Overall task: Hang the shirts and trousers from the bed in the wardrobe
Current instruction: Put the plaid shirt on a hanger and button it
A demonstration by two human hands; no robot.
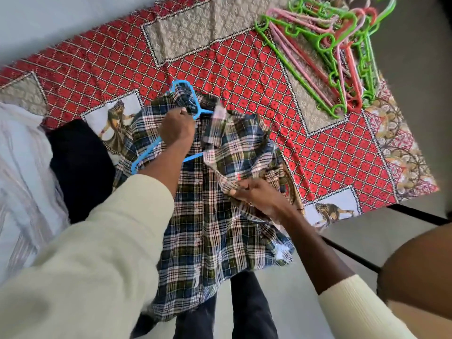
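A blue, white and dark plaid shirt [208, 216] lies spread over the bed's front edge and hangs down toward my legs. A light blue plastic hanger [189, 99] sits partly inside its collar end. My left hand [177, 129] grips the hanger near its neck, together with the shirt cloth there. Lower right, my right hand [252, 192] pinches a fold of the shirt's front panel and lifts it. A dark garment [78, 165] lies on the bed to the left, beside a pale striped one [24, 172].
The bed carries a red patterned cover [244, 77]. A heap of green, pink and red hangers [330, 45] lies at its far right end. A dark metal frame [354, 255] runs along the floor on the right, beside a brown rounded object [420, 270].
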